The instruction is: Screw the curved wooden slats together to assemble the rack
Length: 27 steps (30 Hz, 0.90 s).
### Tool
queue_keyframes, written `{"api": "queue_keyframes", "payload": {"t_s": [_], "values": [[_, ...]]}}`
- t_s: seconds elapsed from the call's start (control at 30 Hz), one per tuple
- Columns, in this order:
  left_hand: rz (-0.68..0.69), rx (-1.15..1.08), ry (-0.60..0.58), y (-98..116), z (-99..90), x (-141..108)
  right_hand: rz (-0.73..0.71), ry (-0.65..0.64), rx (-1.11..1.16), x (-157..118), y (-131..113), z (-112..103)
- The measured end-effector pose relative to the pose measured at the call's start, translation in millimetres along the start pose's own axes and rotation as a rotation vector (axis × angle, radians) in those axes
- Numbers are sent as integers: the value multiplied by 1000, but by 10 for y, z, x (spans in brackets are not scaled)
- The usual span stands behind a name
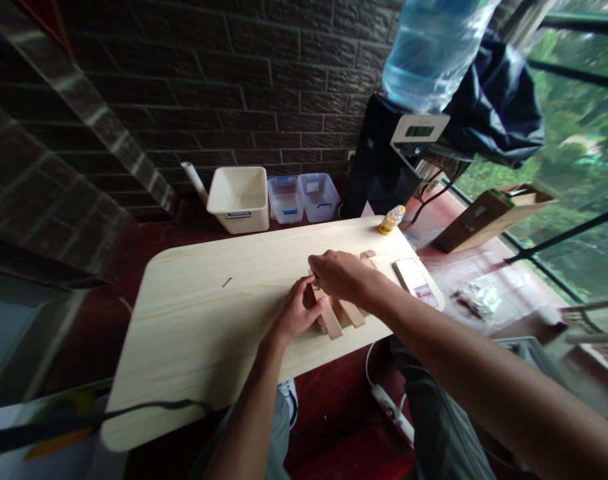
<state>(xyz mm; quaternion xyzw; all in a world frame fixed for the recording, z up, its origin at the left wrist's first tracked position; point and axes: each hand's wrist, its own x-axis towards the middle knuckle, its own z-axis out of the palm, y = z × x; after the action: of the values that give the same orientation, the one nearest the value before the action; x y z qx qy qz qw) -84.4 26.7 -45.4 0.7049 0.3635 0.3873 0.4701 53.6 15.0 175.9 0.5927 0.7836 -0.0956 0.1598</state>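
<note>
A small wooden slatted piece (332, 325) lies on the pale table (194, 313), its light-brown strips side by side. My left hand (297, 311) grips its left end, with the thumb over a slat and the fingers along the edge. Above that same end, my right hand (338, 272) is closed in a fist, knuckles up. Whatever it holds is hidden by the fingers. My right hand and forearm cover part of the wooden piece. Left of my hands, a short thin dark stick (227, 283) rests on the tabletop.
A phone (417, 283) and a small yellow-based bottle (391, 220) are at the table's right end. Behind stand a cream bin (239, 200), two clear plastic boxes (286, 200) and a water dispenser (384, 153). A white power strip (391, 410) lies below the front edge.
</note>
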Motion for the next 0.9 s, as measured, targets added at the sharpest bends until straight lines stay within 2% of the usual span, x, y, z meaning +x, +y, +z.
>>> {"api": "queue_keyframes", "payload": {"t_s": [0.27, 0.9], "values": [[-1, 11, -23, -32, -2, -14, -94, -58, -29, -21, 58, -133], [7, 13, -28, -17, -7, 9, -50, -5, -65, -27, -26, -37]]}}
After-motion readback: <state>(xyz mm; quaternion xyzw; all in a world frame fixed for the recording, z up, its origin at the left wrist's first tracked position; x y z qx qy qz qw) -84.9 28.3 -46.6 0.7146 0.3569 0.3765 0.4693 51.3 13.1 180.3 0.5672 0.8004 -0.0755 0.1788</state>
